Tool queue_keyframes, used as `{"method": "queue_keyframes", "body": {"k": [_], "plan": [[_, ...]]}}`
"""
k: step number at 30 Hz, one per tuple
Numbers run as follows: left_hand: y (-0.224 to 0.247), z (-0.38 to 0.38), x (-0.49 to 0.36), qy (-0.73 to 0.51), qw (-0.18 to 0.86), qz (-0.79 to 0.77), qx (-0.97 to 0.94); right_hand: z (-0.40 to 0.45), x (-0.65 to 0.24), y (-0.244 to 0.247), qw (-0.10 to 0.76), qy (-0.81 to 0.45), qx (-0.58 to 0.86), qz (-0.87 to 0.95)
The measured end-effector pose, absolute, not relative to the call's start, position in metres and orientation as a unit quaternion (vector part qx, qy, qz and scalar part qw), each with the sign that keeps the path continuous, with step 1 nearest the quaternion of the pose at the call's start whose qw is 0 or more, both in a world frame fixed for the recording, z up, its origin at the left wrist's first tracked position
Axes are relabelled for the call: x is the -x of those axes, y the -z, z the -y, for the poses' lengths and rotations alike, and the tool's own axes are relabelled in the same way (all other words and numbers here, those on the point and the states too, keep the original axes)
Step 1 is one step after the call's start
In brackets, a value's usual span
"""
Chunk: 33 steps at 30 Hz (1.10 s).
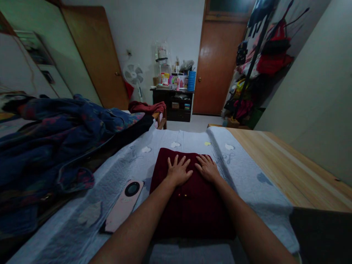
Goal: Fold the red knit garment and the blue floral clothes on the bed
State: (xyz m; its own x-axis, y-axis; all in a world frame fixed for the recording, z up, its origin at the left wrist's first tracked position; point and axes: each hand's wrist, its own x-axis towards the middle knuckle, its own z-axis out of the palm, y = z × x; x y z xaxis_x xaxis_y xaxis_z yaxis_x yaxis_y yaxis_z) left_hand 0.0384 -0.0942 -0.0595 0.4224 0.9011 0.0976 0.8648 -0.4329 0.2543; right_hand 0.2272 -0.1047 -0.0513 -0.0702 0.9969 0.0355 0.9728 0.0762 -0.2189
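Observation:
A dark red folded cloth, perhaps a garment (195,216), lies in a neat block on a pale patterned sheet (255,172). Two small shiny dots show near its middle. Flat on its upper left part rests my left hand (178,171), fingers spread. My right hand (207,168) also lies flat, on the upper right part near the edge, with its fingers extended. Neither hand grips anything. To the left of the cloth is a pink phone (125,207) with a round black camera ring, lying close to my left forearm.
A heap of dark blue clothes (68,124) covers the left side. Bare wooden board (297,161) runs along the right. Beyond the sheet stand a reddish cloth on a chair (147,107), a white fan (134,74) and a dark cabinet (172,106). Bags hang at the far right.

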Motion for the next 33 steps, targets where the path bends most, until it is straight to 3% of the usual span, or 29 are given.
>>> {"method": "queue_keyframes", "body": {"k": [10,15,20,33], "plan": [[0.057,0.095,-0.04,-0.096,0.092,-0.53,-0.838,0.086,-0.241,0.055,0.072,-0.089,0.641,0.759],[0.055,0.095,-0.04,-0.091,0.094,-0.533,-0.836,0.082,-0.238,0.038,0.049,-0.12,0.72,0.682],[0.054,0.097,-0.04,-0.085,0.088,-0.537,-0.835,0.099,-0.204,0.021,0.063,-0.061,0.737,0.67],[0.056,0.101,-0.043,-0.083,0.068,-0.577,-0.81,0.123,-0.18,0.056,0.103,-0.018,0.753,0.649]]}}
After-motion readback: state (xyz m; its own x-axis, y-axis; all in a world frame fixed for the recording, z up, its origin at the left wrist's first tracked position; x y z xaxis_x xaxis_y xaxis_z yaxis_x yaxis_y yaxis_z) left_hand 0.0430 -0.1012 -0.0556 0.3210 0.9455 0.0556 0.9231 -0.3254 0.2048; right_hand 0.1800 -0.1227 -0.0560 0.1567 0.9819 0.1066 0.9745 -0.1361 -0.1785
